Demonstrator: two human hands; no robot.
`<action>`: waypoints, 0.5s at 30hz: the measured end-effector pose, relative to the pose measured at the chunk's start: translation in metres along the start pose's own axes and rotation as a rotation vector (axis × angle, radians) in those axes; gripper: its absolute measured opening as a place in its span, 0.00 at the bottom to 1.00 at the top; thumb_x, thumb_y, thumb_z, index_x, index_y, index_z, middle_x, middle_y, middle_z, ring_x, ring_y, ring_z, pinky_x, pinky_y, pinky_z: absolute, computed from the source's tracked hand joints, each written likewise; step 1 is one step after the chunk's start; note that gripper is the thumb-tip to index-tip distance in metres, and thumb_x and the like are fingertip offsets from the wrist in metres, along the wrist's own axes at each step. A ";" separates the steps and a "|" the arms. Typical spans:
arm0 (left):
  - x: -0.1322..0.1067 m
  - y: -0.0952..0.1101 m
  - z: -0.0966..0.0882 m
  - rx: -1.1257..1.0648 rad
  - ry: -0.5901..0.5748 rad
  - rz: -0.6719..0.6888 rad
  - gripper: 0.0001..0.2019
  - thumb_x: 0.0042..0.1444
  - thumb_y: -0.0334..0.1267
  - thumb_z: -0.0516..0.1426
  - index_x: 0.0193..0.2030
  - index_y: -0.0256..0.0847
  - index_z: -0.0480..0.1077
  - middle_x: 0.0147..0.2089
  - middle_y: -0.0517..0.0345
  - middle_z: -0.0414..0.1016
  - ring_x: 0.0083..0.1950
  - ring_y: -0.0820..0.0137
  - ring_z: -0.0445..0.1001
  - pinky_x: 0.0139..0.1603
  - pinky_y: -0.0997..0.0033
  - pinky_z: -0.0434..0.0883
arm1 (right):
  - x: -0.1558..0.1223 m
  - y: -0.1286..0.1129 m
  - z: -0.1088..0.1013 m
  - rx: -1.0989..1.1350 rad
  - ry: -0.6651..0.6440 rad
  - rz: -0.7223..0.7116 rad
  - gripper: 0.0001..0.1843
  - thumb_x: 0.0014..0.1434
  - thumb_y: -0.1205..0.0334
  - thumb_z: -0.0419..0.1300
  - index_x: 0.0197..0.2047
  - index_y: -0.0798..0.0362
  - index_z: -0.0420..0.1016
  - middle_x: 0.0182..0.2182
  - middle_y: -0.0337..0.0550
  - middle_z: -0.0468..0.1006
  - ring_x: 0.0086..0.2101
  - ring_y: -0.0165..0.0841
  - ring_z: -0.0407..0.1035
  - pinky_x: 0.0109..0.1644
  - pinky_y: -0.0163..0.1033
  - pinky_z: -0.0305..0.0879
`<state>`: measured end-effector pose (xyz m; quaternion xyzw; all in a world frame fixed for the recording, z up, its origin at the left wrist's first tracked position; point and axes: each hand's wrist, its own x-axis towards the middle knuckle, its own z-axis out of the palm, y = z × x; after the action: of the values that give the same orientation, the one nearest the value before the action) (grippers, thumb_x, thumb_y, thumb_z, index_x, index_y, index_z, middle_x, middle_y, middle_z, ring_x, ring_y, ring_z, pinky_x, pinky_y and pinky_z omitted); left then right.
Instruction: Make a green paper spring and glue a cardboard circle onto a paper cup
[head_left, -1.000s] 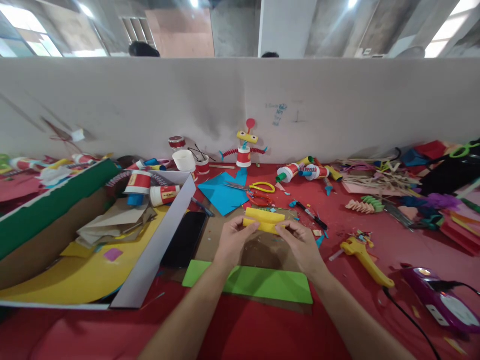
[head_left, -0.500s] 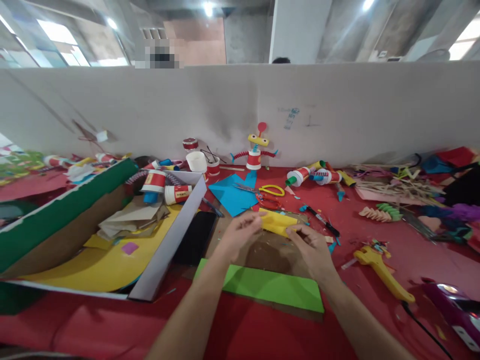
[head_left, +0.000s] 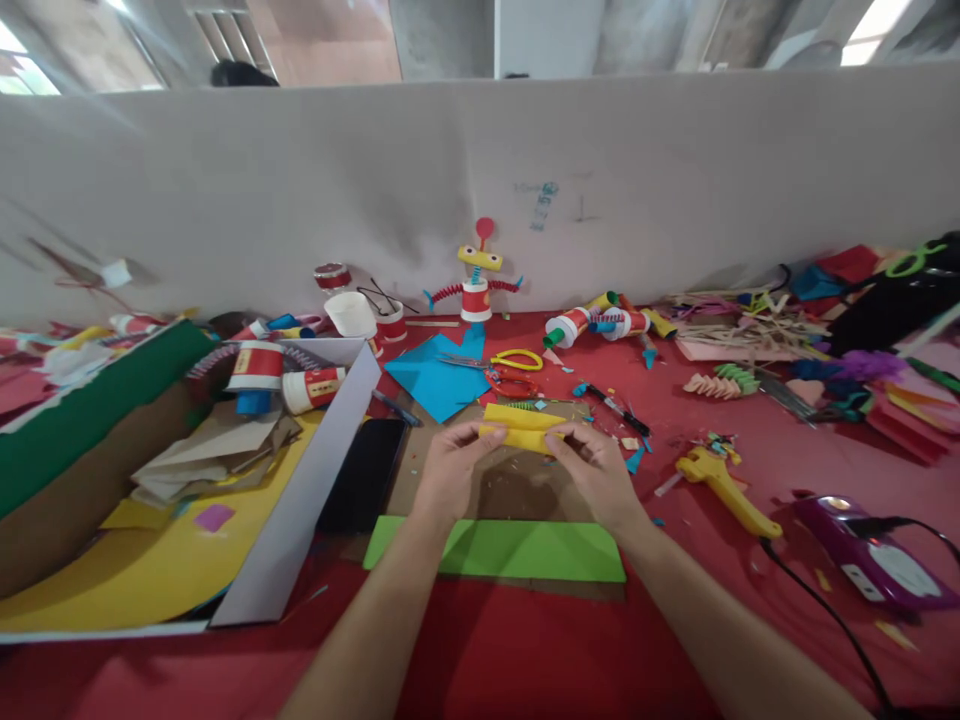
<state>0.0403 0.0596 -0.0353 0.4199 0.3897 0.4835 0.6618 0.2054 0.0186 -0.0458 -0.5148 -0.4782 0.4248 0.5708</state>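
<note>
A strip of yellow paper (head_left: 523,428) is stretched between my two hands, its long edges curling so that a crease runs along it. My left hand (head_left: 455,465) pinches its left end between thumb and fingers. At the right end, my right hand (head_left: 596,468) grips it the same way. Beneath lies a brown cardboard sheet (head_left: 517,490) dotted with scraps. Nearer to me is a long green paper strip (head_left: 499,550). Just beyond my hands are yellow-handled scissors (head_left: 517,359), a red-handled tool (head_left: 512,383) and blue paper (head_left: 437,378).
An open box (head_left: 300,500) with paper and cup figures stands at left, beside a black phone (head_left: 362,475). A paper-cup robot (head_left: 476,298) stands against the white partition (head_left: 337,180). At right lie a yellow glue gun (head_left: 727,490), its cord and a purple device (head_left: 874,550).
The view has tilted down and turned slightly right. Both hands still hold the yellow paper, which is now more level and more curled along its length.
</note>
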 end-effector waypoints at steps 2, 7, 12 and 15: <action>0.000 -0.002 0.002 -0.009 0.047 0.015 0.09 0.40 0.38 0.65 0.29 0.36 0.76 0.31 0.56 0.76 0.33 0.73 0.72 0.39 0.72 0.68 | 0.001 0.002 0.000 -0.018 0.031 -0.012 0.11 0.50 0.51 0.61 0.30 0.51 0.74 0.29 0.41 0.74 0.31 0.34 0.68 0.36 0.38 0.67; -0.002 -0.003 0.007 0.002 0.095 0.051 0.10 0.40 0.39 0.65 0.30 0.37 0.76 0.32 0.57 0.77 0.33 0.73 0.72 0.38 0.73 0.68 | 0.001 0.004 0.000 -0.054 0.102 -0.026 0.13 0.50 0.51 0.61 0.31 0.52 0.74 0.29 0.42 0.75 0.31 0.33 0.68 0.36 0.38 0.66; -0.004 -0.003 0.013 0.027 0.138 0.066 0.10 0.40 0.38 0.65 0.31 0.37 0.76 0.31 0.57 0.76 0.33 0.73 0.72 0.37 0.73 0.69 | -0.001 0.002 0.000 -0.032 0.123 -0.031 0.11 0.51 0.52 0.61 0.32 0.52 0.74 0.30 0.42 0.75 0.31 0.33 0.68 0.35 0.37 0.65; -0.005 -0.004 0.014 0.035 0.171 0.078 0.09 0.40 0.38 0.65 0.30 0.37 0.76 0.30 0.57 0.76 0.33 0.72 0.72 0.36 0.73 0.69 | -0.001 0.002 0.000 -0.027 0.127 -0.036 0.11 0.52 0.53 0.61 0.33 0.52 0.75 0.30 0.42 0.76 0.32 0.33 0.68 0.36 0.38 0.66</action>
<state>0.0536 0.0515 -0.0337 0.4036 0.4365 0.5361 0.5993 0.2054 0.0176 -0.0479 -0.5396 -0.4559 0.3743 0.6007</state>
